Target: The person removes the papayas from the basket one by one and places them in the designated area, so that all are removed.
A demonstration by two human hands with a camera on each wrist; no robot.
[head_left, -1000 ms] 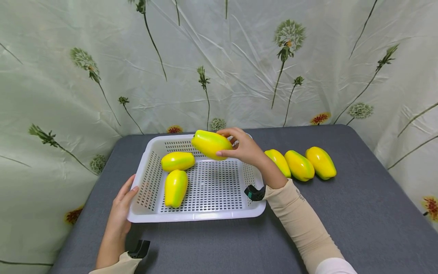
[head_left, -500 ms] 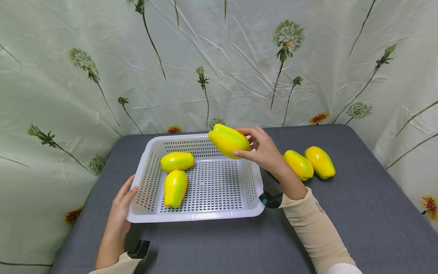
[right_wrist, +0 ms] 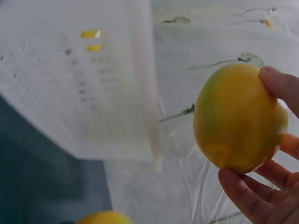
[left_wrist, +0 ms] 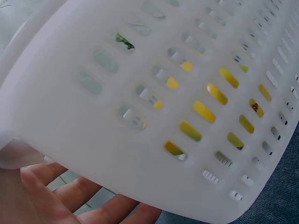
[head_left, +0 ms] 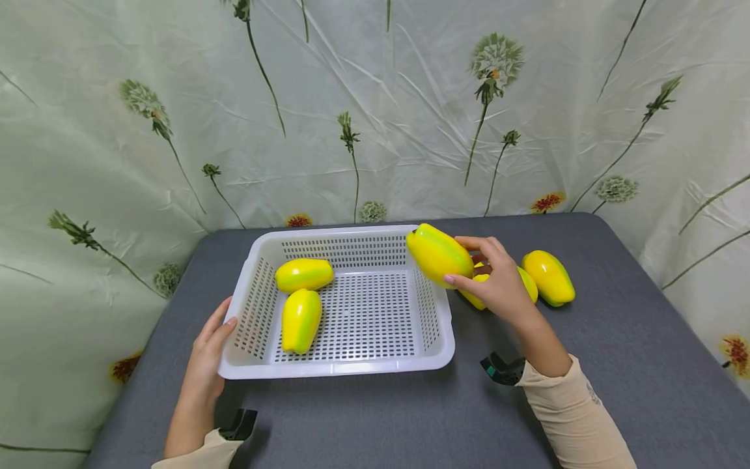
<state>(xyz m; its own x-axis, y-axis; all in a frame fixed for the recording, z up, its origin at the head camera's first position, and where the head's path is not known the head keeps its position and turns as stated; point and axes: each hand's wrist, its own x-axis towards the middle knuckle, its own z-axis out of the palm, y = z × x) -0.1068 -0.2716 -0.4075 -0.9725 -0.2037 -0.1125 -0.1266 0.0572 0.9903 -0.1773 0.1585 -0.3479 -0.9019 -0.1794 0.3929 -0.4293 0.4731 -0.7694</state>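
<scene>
My right hand [head_left: 498, 280] holds a yellow-green papaya [head_left: 439, 254] between thumb and fingers, above the right rim of a white slotted plastic basket [head_left: 334, 370]. From the right wrist view, this papaya [right_wrist: 240, 116] appears beside the basket's outer wall [right_wrist: 121, 126], apart from it. My left hand [head_left: 205, 358] grips the basket's left rim. Seen from the left wrist, several fingers [left_wrist: 79, 193] curl at the rim below the slotted wall [left_wrist: 84, 135]. Two papayas lie inside at the left, one crosswise [head_left: 305, 275] and one lengthwise [head_left: 301, 321].
Right of the basket, more papayas lie on the grey cloth-covered table [head_left: 387, 417]. One papaya [head_left: 549, 278] shows fully; the others, such as this papaya [head_left: 530, 283], are partly hidden behind my right hand. A flower-printed curtain [head_left: 410, 130] hangs behind the table.
My right hand has carried the papaya rightward, from over the basket's middle to its right rim. The left hand, basket and the two papayas inside stay in place.
</scene>
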